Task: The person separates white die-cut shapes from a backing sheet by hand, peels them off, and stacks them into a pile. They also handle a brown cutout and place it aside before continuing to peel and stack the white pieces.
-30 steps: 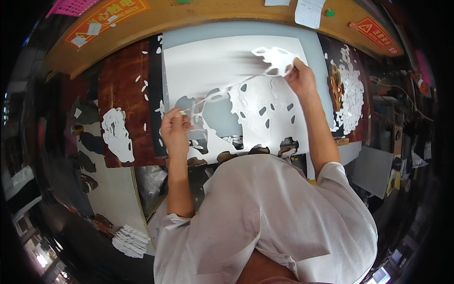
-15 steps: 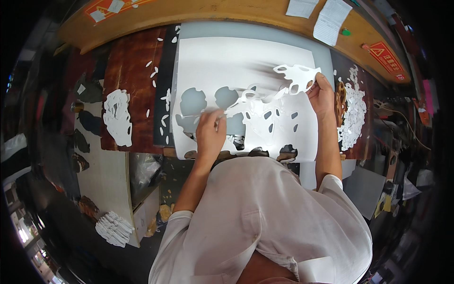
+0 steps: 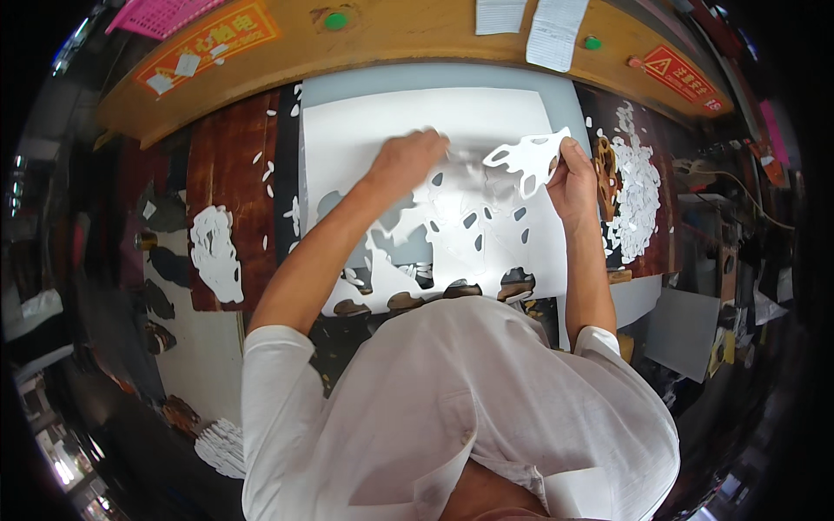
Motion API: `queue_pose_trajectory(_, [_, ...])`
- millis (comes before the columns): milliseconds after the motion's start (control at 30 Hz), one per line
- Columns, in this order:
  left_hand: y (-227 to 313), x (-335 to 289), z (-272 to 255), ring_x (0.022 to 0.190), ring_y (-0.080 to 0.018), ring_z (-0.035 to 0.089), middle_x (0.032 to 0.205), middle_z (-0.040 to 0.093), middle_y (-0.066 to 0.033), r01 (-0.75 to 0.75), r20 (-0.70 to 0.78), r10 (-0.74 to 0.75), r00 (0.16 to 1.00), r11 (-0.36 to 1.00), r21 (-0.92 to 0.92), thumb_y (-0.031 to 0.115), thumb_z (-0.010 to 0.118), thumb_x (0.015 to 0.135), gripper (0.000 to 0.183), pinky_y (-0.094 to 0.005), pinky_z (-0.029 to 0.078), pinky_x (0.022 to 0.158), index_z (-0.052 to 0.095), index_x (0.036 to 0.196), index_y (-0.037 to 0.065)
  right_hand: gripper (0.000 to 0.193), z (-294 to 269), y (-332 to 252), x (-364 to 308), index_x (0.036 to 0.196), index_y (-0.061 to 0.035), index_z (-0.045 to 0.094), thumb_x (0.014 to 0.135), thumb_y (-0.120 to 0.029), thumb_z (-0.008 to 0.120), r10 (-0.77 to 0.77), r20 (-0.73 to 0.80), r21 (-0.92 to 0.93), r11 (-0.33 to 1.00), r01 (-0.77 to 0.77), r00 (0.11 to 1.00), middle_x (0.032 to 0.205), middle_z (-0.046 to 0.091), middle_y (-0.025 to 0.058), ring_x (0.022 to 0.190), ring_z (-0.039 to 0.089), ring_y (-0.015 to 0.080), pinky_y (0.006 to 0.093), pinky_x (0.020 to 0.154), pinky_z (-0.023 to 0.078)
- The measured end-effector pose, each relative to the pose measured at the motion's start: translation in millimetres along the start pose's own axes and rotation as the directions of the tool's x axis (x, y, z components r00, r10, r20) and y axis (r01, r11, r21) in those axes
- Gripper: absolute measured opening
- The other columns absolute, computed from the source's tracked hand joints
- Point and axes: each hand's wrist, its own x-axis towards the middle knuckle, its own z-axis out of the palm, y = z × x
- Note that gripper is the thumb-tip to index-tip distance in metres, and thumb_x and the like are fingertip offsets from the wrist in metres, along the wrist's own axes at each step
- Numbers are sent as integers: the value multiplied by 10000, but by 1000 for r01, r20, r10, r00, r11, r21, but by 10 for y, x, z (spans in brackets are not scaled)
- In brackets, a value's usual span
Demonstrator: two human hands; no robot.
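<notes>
Between the thumb and fingers of my right hand (image 3: 574, 181) is a white cut-out piece (image 3: 528, 159) with oval holes, raised over the right part of a large white sheet (image 3: 382, 122). It may be more than one layer; I cannot tell. My left hand (image 3: 410, 161) is over the middle of the sheet, its fingers bunched and smeared by motion, so any hold is unclear. A blurred white patch lies between the two hands. Below them the sheet has cut outlines and small dark openings. Gaps at its left and front edge show the grey board (image 3: 347, 80) and dark patches.
A pile of small white offcuts (image 3: 637, 200) lies at the right, beside a brown pierced cutting form (image 3: 605, 169). A stack of white cut-outs (image 3: 215, 252) rests on the red-brown board (image 3: 230, 156) at the left. A yellow machine beam (image 3: 391, 39) spans the far side.
My left hand has moved from the sheet's left cut-outs up and right to its middle, now blurred. My right hand still holds the white cut-out piece. The whole view has shifted slightly.
</notes>
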Motion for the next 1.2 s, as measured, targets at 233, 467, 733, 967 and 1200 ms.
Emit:
queue_pose_trajectory(233, [-86, 280, 269, 963, -301, 750, 1103, 739, -218, 528, -243, -583, 775, 809, -258, 186, 654, 989, 353, -413, 575, 845, 649, 1298, 15, 75, -111, -491, -198, 1077, -28, 613, 1034, -89, 615, -192, -36, -77, 979, 188, 981, 935, 708, 60, 803, 689, 124, 270, 769, 591])
queue_pose_trajectory(467, [977, -1086, 143, 675, -163, 648, 739, 694, -123, 801, 421, -685, 594, 549, -238, 251, 640, 990, 307, -355, 515, 642, 682, 901, -40, 308, 61, -494, -122, 1250, 54, 673, 944, 27, 675, -217, -32, -532, 830, 167, 976, 1074, 690, 84, 929, 659, 148, 267, 854, 517])
queue_pose_trajectory(733, [1839, -1198, 443, 850, -202, 751, 1091, 668, -148, 761, 655, -745, 125, -351, -545, 199, 601, 1039, 430, -292, 636, 660, 553, 1337, -107, 379, 15, 102, -465, 1159, -56, 761, 851, 115, 621, -124, 620, -642, 489, 591, 775, 1144, 656, 113, 1083, 652, 250, 334, 899, 558])
queue_pose_trajectory(967, [2021, -1183, 858, 799, -273, 715, 1078, 647, -175, 896, 213, -910, 356, 267, -355, 184, 709, 968, 529, -364, 602, 679, 530, 1395, -74, 196, -473, 909, -698, 1115, -50, 689, 923, -37, 652, 115, 741, -651, 367, 665, 662, 1074, 665, 154, 1021, 643, 380, 453, 899, 527])
queue_pose_trajectory(1200, [1957, -1206, 1208, 738, -362, 698, 1000, 659, -175, 813, -85, -810, 580, 569, 126, 241, 713, 951, 327, -436, 582, 637, 607, 1152, 6, 162, -626, 998, -538, 1125, -34, 679, 1012, -148, 660, 208, 529, -706, 646, 290, 823, 943, 678, 93, 886, 645, 221, 358, 807, 511])
